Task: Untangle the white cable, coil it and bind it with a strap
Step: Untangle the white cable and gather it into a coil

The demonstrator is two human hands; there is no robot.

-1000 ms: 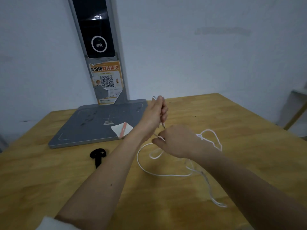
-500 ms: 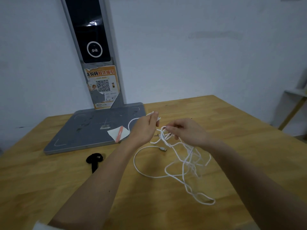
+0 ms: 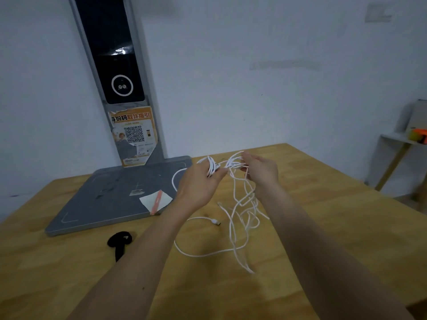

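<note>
The white cable (image 3: 240, 211) hangs in a loose tangle from both hands down to the wooden table (image 3: 335, 215), its USB plug lying near the table's middle. My left hand (image 3: 198, 183) is closed on a few loops of it above the table. My right hand (image 3: 261, 172), just to the right, pinches another bunch of strands between its fingertips. A short stretch of cable runs between the two hands. The black strap (image 3: 119, 242) lies on the table at the left, apart from both hands.
A grey scanner stand (image 3: 111, 199) with a tall dark column (image 3: 115, 65) and a QR-code poster sits at the back left, with a white-and-orange card (image 3: 156, 200) on its corner. A white wall is behind. A small shelf (image 3: 402, 139) stands at the far right.
Both hands have risen and drawn slightly apart, lifting more of the cable off the table. My left hand now holds several loops. The view has tilted upward.
</note>
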